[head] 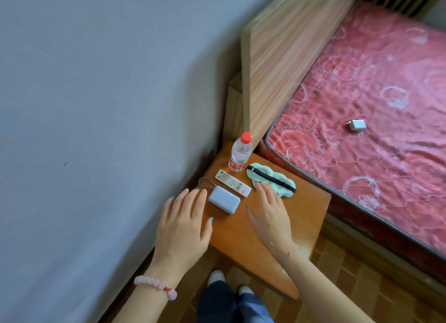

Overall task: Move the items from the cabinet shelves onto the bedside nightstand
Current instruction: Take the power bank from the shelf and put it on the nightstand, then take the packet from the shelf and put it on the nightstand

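The orange wooden nightstand stands beside the bed. On its far part stand a clear water bottle with a red cap, a white remote control, a pale blue power bank with a cord loop and a mint-green sleep mask with a black strap. My left hand hovers flat, fingers straight, just left of the power bank and holds nothing. My right hand lies flat over the nightstand, its fingertips touching the near end of the sleep mask.
A grey wall runs along the left. The wooden headboard rises behind the nightstand. The red patterned mattress fills the right, with a small white charger plug lying on it. My feet stand on brown floor tiles.
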Demonstrator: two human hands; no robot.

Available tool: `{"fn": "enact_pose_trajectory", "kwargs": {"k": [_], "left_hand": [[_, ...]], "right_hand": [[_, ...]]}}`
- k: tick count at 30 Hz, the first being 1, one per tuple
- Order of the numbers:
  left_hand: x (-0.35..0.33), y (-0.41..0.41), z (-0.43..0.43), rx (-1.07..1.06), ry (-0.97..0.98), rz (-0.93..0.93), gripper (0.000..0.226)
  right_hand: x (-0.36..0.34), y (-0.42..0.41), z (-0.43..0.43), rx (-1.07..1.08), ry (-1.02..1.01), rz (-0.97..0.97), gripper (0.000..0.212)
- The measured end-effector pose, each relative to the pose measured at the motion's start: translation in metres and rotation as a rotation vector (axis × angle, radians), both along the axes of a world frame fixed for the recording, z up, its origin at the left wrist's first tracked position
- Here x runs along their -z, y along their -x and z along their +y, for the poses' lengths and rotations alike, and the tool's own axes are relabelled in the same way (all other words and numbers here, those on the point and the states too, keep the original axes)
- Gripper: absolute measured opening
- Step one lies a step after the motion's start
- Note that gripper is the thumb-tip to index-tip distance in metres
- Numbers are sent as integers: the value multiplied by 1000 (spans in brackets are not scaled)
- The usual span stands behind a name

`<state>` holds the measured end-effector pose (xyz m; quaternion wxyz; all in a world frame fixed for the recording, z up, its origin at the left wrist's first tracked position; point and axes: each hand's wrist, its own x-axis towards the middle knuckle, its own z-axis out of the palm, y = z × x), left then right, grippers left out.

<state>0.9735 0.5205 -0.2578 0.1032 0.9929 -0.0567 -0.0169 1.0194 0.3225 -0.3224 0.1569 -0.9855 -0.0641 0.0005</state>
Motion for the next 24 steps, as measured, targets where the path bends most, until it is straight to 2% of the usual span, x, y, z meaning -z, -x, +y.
{"fn": "enact_pose_trajectory", "kwargs": {"k": [5,12,19,24], "left_hand": [[-49,1,-14,63,18,-151,56],[-93,10,-47,201,50,-268,53],[-131,12,-111,454,151,-360,54],[-160,21,-166,623,149,-425,54]], "right_hand": [[-72,26,-13,94,9,-177,57],[-146,77,-50,193,-19,-299,50],[-197,130,-105,399,-14,-442,49],[-227,173,-149,533,89,-491,51]]}}
